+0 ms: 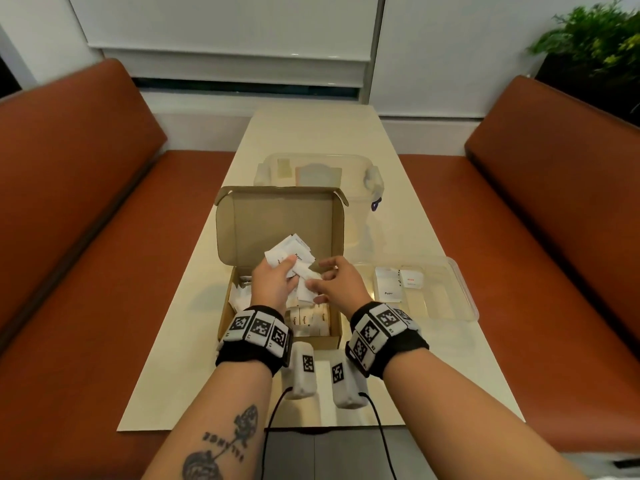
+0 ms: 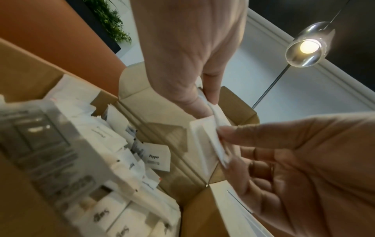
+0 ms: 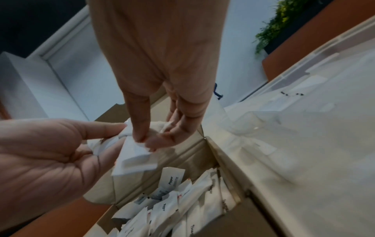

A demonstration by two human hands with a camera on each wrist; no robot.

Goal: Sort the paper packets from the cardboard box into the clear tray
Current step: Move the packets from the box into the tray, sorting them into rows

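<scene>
- Fingers [image 1: 277,270] of the left hand [image 1: 273,284] are curled round a fanned bunch of white paper packets [image 1: 289,254], thumb across their faces, held above the open cardboard box [image 1: 242,220].
- Right hand [image 1: 337,282] meets the bunch from the right; in the right wrist view its thumb and fingertips [image 3: 140,136] pinch one white packet [image 3: 134,157] at the edge of the bunch, which the left hand's thumb also touches.
- More packets [image 1: 308,317] lie loose and in rows in the box floor, below both hands; the box lid stands upright at the far side.
- Clear tray [image 1: 464,296] sits just right of the box, divided into compartments; its left compartment holds a couple of white packets [image 1: 389,284], and one with red print [image 1: 412,278] lies in the next.
- A clear lidded tub [image 1: 367,178] stands behind the box.
- All rest on a pale, narrow table [image 1: 311,133] between two rust-orange bench seats [image 1: 86,202], with a white-blinded window at the far end and a green plant [image 1: 595,32] at the upper right.
- Both wrists wear black bands carrying square black-and-white markers [image 1: 259,327].
- Readable print: "Pepper" on packets in the hand, the box and the tray; "Sugar" on the row in the box's near end. The red print is too blurred to read.
</scene>
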